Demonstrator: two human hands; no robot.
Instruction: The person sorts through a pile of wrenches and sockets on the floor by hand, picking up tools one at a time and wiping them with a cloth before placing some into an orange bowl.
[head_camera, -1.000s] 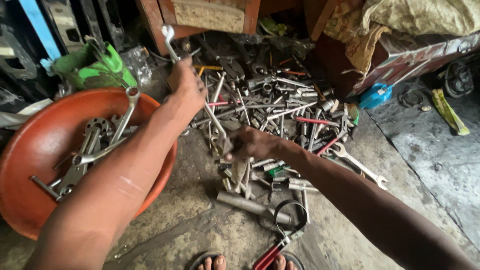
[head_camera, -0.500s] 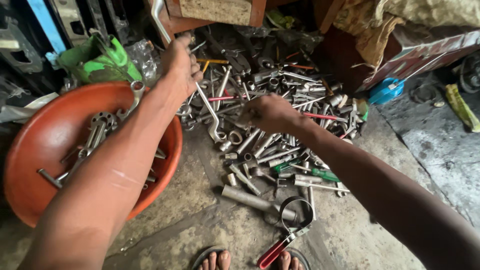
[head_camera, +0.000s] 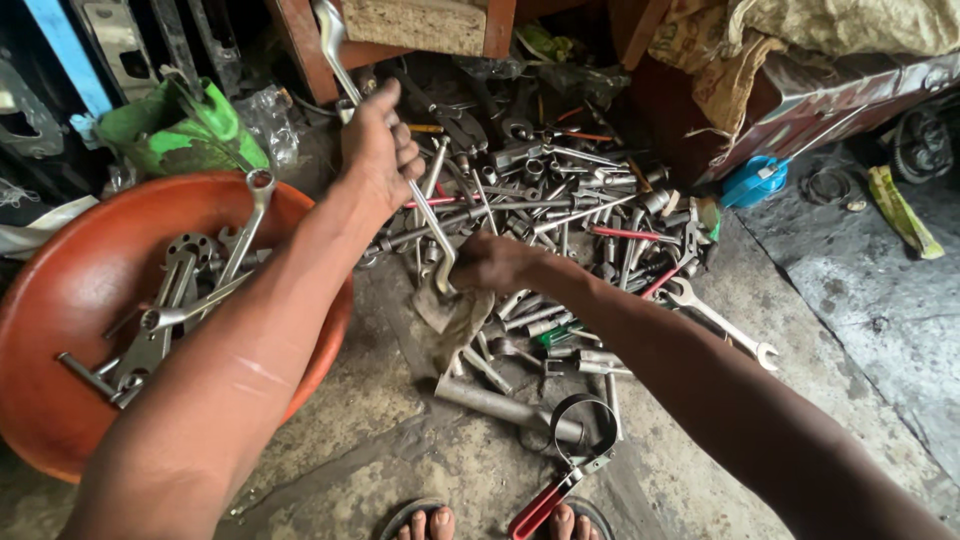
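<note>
My left hand (head_camera: 380, 145) grips a long steel wrench (head_camera: 335, 45) near its middle; the wrench slants from the upper left down to its lower end by my right hand. My right hand (head_camera: 495, 262) holds a dirty grey rag (head_camera: 450, 315) pressed against the wrench's lower end, above a heap of spanners and sockets (head_camera: 560, 215) spread on the concrete floor.
An orange plastic basin (head_camera: 75, 290) at the left holds several wrenches. A green bag (head_camera: 180, 130) lies behind it. A strap tool with red handles (head_camera: 560, 470) lies near my sandalled feet (head_camera: 430, 522). A blue object (head_camera: 752, 182) and a wooden piece (head_camera: 420, 25) sit beyond the pile.
My left hand has lifted the long wrench clear of the pile and tilted it. My right hand has come off the heap and closed a rag on its lower end.
</note>
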